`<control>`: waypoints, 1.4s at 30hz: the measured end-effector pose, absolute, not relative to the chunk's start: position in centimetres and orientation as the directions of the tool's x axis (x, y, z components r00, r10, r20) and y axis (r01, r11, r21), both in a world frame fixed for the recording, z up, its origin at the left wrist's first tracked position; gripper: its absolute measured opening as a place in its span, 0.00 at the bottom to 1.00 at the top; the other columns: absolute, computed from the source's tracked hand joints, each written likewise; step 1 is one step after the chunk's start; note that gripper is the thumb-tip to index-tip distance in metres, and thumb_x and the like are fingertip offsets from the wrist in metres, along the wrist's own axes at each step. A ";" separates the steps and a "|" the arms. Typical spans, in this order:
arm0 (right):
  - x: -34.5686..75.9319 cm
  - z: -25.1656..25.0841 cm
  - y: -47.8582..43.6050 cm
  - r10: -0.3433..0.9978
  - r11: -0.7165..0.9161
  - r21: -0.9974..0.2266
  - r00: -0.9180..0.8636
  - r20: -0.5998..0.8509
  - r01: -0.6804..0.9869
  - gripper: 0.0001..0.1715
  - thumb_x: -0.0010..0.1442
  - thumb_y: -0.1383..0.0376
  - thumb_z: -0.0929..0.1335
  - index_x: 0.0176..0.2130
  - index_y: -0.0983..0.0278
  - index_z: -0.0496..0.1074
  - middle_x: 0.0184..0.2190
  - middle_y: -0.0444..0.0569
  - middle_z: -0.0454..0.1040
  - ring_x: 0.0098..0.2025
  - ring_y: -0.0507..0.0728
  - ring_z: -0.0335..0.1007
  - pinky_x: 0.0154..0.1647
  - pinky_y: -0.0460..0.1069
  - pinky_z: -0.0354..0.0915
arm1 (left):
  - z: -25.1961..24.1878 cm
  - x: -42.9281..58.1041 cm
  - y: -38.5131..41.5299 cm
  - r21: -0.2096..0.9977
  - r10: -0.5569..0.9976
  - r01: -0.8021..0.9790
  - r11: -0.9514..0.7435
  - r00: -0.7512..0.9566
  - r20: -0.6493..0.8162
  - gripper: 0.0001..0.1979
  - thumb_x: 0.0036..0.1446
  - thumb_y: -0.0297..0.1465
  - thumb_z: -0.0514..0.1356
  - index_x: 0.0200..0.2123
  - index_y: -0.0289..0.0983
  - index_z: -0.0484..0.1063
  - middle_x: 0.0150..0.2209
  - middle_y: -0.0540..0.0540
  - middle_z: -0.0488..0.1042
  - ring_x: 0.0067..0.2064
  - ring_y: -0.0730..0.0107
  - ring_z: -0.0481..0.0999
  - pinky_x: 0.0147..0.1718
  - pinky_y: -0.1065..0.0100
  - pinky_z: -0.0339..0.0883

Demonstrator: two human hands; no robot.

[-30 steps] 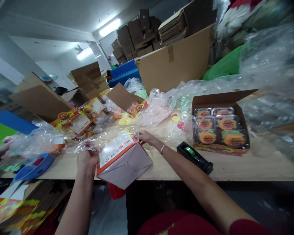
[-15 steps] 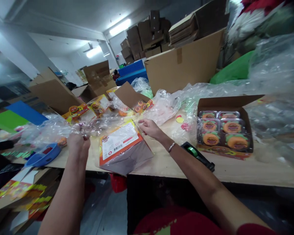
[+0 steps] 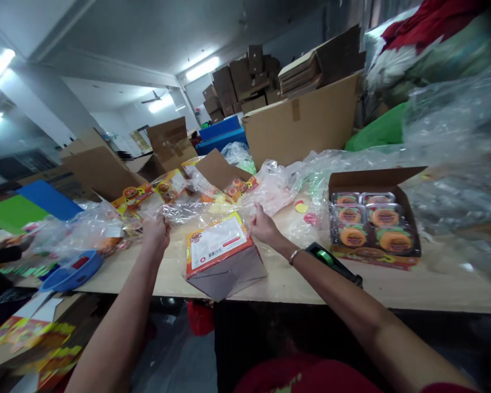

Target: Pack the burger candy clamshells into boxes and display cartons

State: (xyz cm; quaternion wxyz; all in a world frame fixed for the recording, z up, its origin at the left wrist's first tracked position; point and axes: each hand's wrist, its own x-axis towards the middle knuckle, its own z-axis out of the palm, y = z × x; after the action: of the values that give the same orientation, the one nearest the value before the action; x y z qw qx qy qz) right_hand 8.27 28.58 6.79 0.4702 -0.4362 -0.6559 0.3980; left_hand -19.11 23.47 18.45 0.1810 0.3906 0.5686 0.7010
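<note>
Clear film point(image 3: 185, 213) is pinched in both our left hand point(image 3: 155, 233) and right hand point(image 3: 264, 227); our left has moved inward, leaving the film spanning just beyond the printed box point(image 3: 216, 244), between and nearside of our grips.

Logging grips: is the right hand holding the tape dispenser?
No, the tape dispenser lies on the table while the right hand pinches the clear plastic bag.

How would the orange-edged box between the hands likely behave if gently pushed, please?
The box would probably hold its shape, given its flat panels and straight edges. Flat sides also make rolling seem unlikely. The clear film, wrinkled and glossy, would likely crumple and might feel slippery.
</note>
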 end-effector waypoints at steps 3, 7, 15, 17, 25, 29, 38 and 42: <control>8.0 8.6 29.2 0.735 0.670 -0.658 -0.177 0.655 0.344 0.39 0.50 0.73 0.71 0.61 0.68 0.63 0.53 0.61 0.69 0.58 0.66 0.62 0.60 0.58 0.59 | 18.5 -18.9 23.2 0.933 0.722 0.205 -0.295 -0.592 0.358 0.12 0.46 0.38 0.65 0.26 0.37 0.68 0.16 0.59 0.54 0.16 0.82 0.49 0.15 0.77 0.42; 7.5 12.4 30.9 0.522 0.853 -0.508 -0.225 0.823 0.120 0.10 0.63 0.64 0.65 0.39 0.64 0.76 0.38 0.52 0.76 0.43 0.59 0.71 0.49 0.52 0.65 | 19.1 -20.1 22.2 0.919 0.731 0.276 -0.283 -0.558 0.393 0.13 0.48 0.39 0.64 0.23 0.36 0.69 0.13 0.59 0.52 0.15 0.81 0.48 0.14 0.76 0.41; 7.7 16.7 35.5 0.787 0.608 -0.767 0.024 0.617 -0.204 0.10 0.51 0.60 0.71 0.28 0.65 0.71 0.20 0.39 0.65 0.24 0.49 0.58 0.27 0.45 0.56 | 20.7 -22.6 20.5 0.892 0.718 0.337 -0.302 -0.535 0.445 0.16 0.41 0.39 0.70 0.29 0.32 0.78 0.13 0.60 0.53 0.16 0.82 0.48 0.16 0.74 0.40; 7.7 16.7 36.0 0.842 0.513 -0.804 -0.009 0.540 -0.300 0.13 0.48 0.59 0.72 0.27 0.64 0.68 0.20 0.38 0.64 0.22 0.48 0.56 0.24 0.44 0.54 | 21.0 -22.7 20.3 0.887 0.705 0.318 -0.335 -0.540 0.460 0.18 0.41 0.41 0.70 0.29 0.33 0.78 0.13 0.59 0.54 0.16 0.82 0.50 0.16 0.74 0.42; 6.7 18.0 37.4 0.879 0.477 -0.806 0.192 0.436 -0.350 0.19 0.41 0.65 0.74 0.30 0.62 0.63 0.23 0.37 0.62 0.23 0.48 0.56 0.24 0.44 0.55 | 21.5 -22.7 19.3 0.916 0.741 0.177 -0.360 -0.542 0.396 0.16 0.48 0.42 0.68 0.30 0.33 0.76 0.28 0.45 0.78 0.28 0.72 0.77 0.29 0.73 0.67; 7.0 17.9 37.8 0.879 0.477 -0.847 0.151 0.453 -0.234 0.17 0.46 0.64 0.72 0.35 0.64 0.65 0.25 0.40 0.64 0.25 0.50 0.60 0.28 0.47 0.60 | 21.5 -22.6 18.8 0.929 0.770 0.123 -0.348 -0.528 0.358 0.14 0.56 0.40 0.64 0.35 0.33 0.75 0.26 0.44 0.79 0.27 0.70 0.79 0.27 0.73 0.69; 1.4 20.3 25.9 0.275 0.889 -0.152 -0.238 0.932 0.432 0.15 0.61 0.65 0.65 0.48 0.64 0.70 0.49 0.56 0.72 0.54 0.64 0.64 0.56 0.60 0.57 | 21.0 -21.3 18.6 0.924 0.809 0.099 -0.369 -0.455 0.372 0.19 0.50 0.44 0.68 0.29 0.33 0.74 0.25 0.44 0.79 0.26 0.70 0.78 0.26 0.73 0.70; -5.8 21.9 22.7 0.310 0.917 -0.100 -0.535 0.786 0.385 0.20 0.63 0.64 0.67 0.53 0.67 0.68 0.47 0.60 0.75 0.48 0.64 0.70 0.49 0.57 0.60 | 20.8 -21.0 18.4 0.920 0.819 0.102 -0.380 -0.426 0.385 0.20 0.46 0.46 0.70 0.27 0.33 0.74 0.23 0.47 0.77 0.24 0.73 0.76 0.27 0.73 0.69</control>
State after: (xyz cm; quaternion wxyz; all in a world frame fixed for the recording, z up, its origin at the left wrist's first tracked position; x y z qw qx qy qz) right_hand -5.78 22.65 21.89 0.4394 -0.1988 -0.8750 -0.0426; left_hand -20.97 18.38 20.84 0.2612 0.4680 0.4919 0.6861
